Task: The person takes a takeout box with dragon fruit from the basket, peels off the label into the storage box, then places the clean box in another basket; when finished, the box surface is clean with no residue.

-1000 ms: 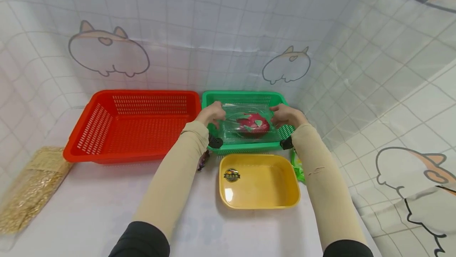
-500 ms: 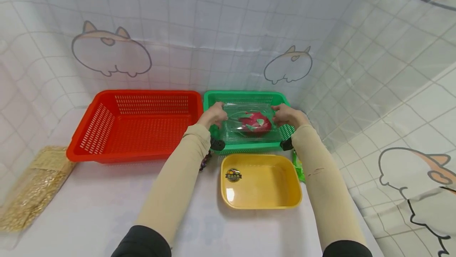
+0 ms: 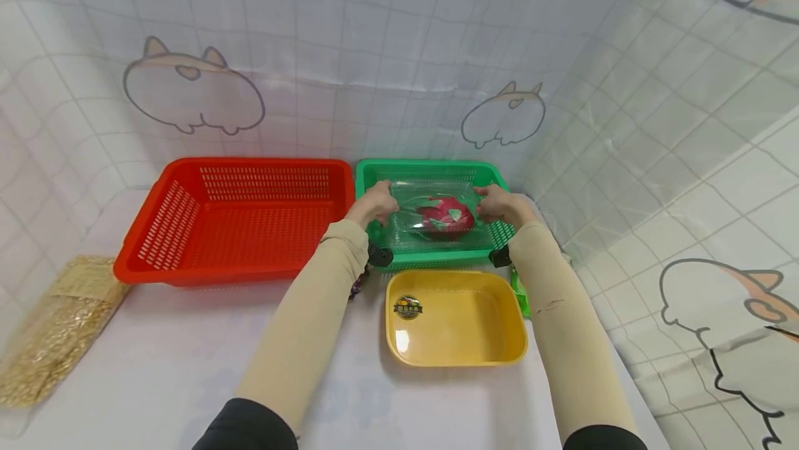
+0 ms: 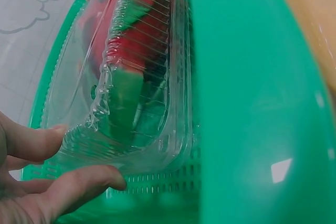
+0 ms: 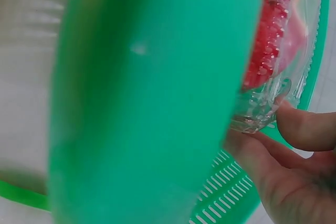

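A clear plastic clamshell box (image 3: 406, 238) sits in the green basket (image 3: 431, 257), with a red-pink dragon fruit (image 3: 446, 218) with green scales inside it. My left hand (image 3: 373, 204) holds the box's left end. In the left wrist view the fingers (image 4: 79, 184) and thumb lie around the corner of the box. At the opposite end my right hand (image 3: 502, 204) pinches the box. The right wrist view has a fingertip against the clear wall and other fingers under the edge, partly hidden behind the basket's rim.
Left of the green basket stands a red basket (image 3: 256, 228). A yellow tray (image 3: 456, 325) with a round label lies in front. At the far left is a clear bag of pale grains (image 3: 69, 325). A green packet (image 3: 521, 297) shows by the right forearm, a dark purple item (image 3: 358, 285) by the left.
Both hands stay at the ends of the box, which lies in nearly the same place in the basket. Only a slight shift of the whole view shows.
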### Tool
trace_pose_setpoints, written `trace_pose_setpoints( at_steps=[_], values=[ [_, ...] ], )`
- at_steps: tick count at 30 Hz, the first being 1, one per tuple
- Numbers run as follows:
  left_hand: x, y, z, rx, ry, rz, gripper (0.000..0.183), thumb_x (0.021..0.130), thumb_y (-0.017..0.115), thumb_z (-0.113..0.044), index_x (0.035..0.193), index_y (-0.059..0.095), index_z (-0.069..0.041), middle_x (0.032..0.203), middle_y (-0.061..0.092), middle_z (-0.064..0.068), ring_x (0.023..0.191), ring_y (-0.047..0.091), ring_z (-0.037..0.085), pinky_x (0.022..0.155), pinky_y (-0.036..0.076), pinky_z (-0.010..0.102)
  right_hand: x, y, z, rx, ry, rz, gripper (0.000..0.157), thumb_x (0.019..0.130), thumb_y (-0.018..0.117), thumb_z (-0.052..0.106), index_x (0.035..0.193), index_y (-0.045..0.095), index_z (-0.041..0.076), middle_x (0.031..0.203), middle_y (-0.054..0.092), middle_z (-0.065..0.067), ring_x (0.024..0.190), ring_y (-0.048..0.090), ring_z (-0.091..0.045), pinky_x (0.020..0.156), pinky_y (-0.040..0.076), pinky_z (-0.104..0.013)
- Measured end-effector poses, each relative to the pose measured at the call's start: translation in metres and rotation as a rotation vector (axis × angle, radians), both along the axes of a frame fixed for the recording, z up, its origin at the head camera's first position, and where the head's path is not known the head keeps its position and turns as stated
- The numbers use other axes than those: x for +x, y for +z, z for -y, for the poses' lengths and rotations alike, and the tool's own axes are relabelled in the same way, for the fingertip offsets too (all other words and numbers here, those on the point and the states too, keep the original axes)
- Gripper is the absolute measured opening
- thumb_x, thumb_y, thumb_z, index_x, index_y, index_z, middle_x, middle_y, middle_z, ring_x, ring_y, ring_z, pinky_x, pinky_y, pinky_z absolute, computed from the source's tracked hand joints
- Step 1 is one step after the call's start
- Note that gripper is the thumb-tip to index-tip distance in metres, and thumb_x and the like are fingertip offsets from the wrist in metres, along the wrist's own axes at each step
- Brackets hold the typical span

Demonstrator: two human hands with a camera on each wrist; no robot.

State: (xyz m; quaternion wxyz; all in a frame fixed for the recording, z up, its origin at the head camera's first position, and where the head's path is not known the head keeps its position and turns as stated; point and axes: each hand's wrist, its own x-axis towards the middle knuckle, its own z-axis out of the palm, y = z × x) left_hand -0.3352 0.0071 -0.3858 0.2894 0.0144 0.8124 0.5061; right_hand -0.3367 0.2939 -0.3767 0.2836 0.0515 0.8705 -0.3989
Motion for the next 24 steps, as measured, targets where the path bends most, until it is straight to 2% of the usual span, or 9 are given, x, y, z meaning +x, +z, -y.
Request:
trace_pose_setpoints(
  at_steps=[3,8,16,17,18,19,22,24],
  values=[
    [0.002,0.001,0.000,0.009,0.000,-0.003,0.074,0.099,0.040,0.006,0.161,0.007,-0.014,0.165,0.009,0.020,0.046,0.022,0.012,0.080,0.042,0.044,0.001,-0.002,-0.001,-0.016,-0.008,0.005,0.070,0.101,0.033,-0.006,0.161,0.007,0.017,0.053,0.031,0.005,0.047,0.016,-0.012,0.057,0.026,-0.032],
    [0.005,0.001,0.003,0.016,-0.009,-0.027,0.072,0.099,0.042,0.004,0.161,0.008,-0.012,0.165,0.010,0.021,0.048,0.032,0.013,0.083,0.046,0.047,0.001,-0.005,-0.002,-0.040,-0.005,0.002,0.071,0.099,0.032,-0.007,0.161,0.006,0.017,0.055,0.030,0.005,0.048,0.016,-0.012,0.056,0.025,-0.031],
    [0.007,-0.001,0.006,0.006,-0.004,-0.068,0.067,0.101,0.046,-0.001,0.160,0.012,-0.007,0.159,0.026,0.025,0.048,0.043,0.015,0.089,0.053,0.048,0.007,-0.003,0.003,-0.035,-0.026,-0.034,0.069,0.100,0.032,-0.007,0.161,0.010,0.016,0.058,0.030,0.003,0.049,0.016,-0.011,0.056,0.025,-0.031],
    [0.008,-0.001,0.006,-0.001,0.000,-0.082,0.067,0.101,0.047,-0.002,0.159,0.014,-0.006,0.158,0.028,0.025,0.049,0.046,0.015,0.089,0.053,0.048,0.008,-0.002,0.003,-0.024,-0.028,-0.051,0.069,0.099,0.033,-0.007,0.161,0.012,0.015,0.060,0.031,0.002,0.049,0.016,-0.011,0.055,0.027,-0.031],
    [0.009,0.000,0.006,-0.017,0.000,-0.102,0.065,0.101,0.048,-0.003,0.158,0.016,-0.004,0.157,0.029,0.025,0.050,0.049,0.015,0.089,0.054,0.047,0.010,0.000,0.004,-0.012,-0.026,-0.074,0.069,0.099,0.035,-0.008,0.161,0.013,0.013,0.066,0.041,0.000,0.049,0.017,-0.011,0.055,0.028,-0.031],
    [0.010,0.000,0.006,-0.037,0.001,-0.124,0.064,0.101,0.048,-0.004,0.157,0.018,-0.003,0.156,0.031,0.025,0.051,0.051,0.015,0.089,0.055,0.047,0.012,0.001,0.004,0.004,-0.027,-0.096,0.068,0.098,0.037,-0.008,0.160,0.015,0.012,0.069,0.043,-0.002,0.049,0.017,-0.011,0.056,0.029,-0.032],
    [0.014,0.001,0.005,-0.105,-0.015,-0.173,0.063,0.101,0.047,-0.007,0.157,0.020,-0.002,0.149,0.041,0.025,0.053,0.048,0.014,0.087,0.054,0.045,0.017,0.003,0.005,0.073,-0.009,-0.170,0.063,0.099,0.041,-0.004,0.159,0.022,0.007,0.069,0.046,-0.003,0.048,0.020,-0.010,0.059,0.034,-0.034],
    [0.017,0.002,0.005,-0.171,-0.052,-0.213,0.063,0.101,0.046,-0.010,0.157,0.020,-0.001,0.150,0.042,0.023,0.058,0.045,0.014,0.083,0.052,0.041,0.021,0.004,0.004,0.120,0.008,-0.206,0.060,0.101,0.043,0.000,0.158,0.025,0.006,0.066,0.048,-0.002,0.047,0.022,-0.010,0.061,0.036,-0.036]
  ],
)
